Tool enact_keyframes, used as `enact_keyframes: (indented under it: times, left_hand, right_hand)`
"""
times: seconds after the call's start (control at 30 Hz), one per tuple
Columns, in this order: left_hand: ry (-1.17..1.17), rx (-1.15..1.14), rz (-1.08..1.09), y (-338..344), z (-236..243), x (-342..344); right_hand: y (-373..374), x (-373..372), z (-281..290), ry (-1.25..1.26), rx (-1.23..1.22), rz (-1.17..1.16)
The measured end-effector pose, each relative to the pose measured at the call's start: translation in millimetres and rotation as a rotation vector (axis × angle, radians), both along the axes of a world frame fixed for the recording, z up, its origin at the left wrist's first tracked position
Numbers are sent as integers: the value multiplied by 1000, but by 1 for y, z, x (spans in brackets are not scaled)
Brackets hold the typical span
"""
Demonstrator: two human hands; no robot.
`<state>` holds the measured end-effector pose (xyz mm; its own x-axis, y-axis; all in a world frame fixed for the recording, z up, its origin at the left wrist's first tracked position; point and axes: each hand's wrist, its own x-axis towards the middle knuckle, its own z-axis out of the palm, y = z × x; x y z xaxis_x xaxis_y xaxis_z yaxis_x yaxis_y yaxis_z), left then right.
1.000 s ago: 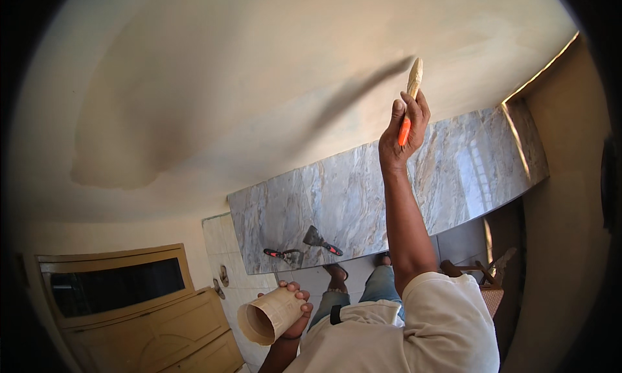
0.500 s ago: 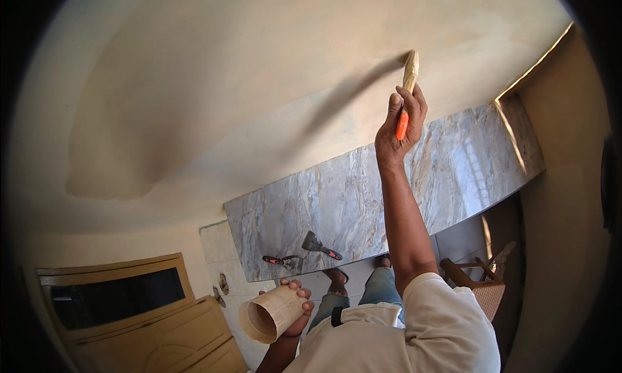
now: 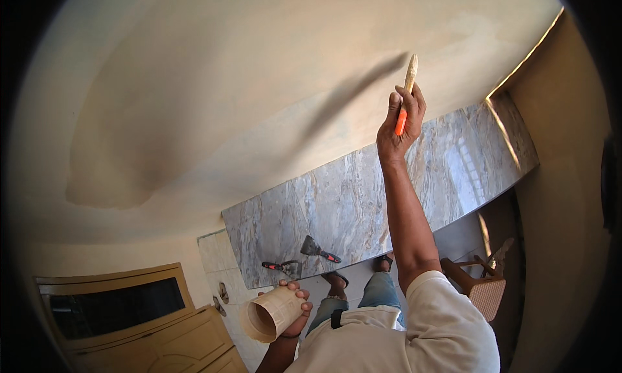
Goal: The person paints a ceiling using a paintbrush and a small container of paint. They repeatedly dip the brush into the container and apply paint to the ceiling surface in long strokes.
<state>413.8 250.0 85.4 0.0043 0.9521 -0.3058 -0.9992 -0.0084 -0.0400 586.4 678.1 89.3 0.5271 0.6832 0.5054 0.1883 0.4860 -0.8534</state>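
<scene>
In my raised right hand (image 3: pixel 402 120) is a paintbrush (image 3: pixel 411 75) with an orange handle end and a pale, paint-coated head. Its tip is at the cream wall (image 3: pixel 272 55); whether it touches, I cannot tell. My left hand (image 3: pixel 299 311) is wrapped round a beige plastic cup (image 3: pixel 275 313), held low and tilted so that its mouth shows; what lies inside is hidden. A darker, damp-looking patch (image 3: pixel 123 152) spreads over the wall at the left.
Below the wall runs a grey marble-patterned counter (image 3: pixel 363 191). Two scrapers with black and red handles, one wide-bladed (image 3: pixel 312 246) and another (image 3: pixel 285 267), lie near its front edge. A wooden stool (image 3: pixel 483 292) stands at right, and a yellow-brown door (image 3: pixel 162 337) at lower left.
The brush has turned slightly, now showing its narrow edge, and my right hand has shifted very little. The view has tilted a little. My left hand keeps its hold on the cup.
</scene>
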Motion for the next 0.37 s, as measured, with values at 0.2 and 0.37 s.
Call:
enact_keyframes:
  times: [0.2,0.37]
  left_hand:
    - [-71,-29,7,-12,-11,8]
    - [-83,5,-27,0,-3,17]
  right_hand:
    - [-58,-64,-7,-317,136,367]
    - [-75,-42,-16,-246,118,450]
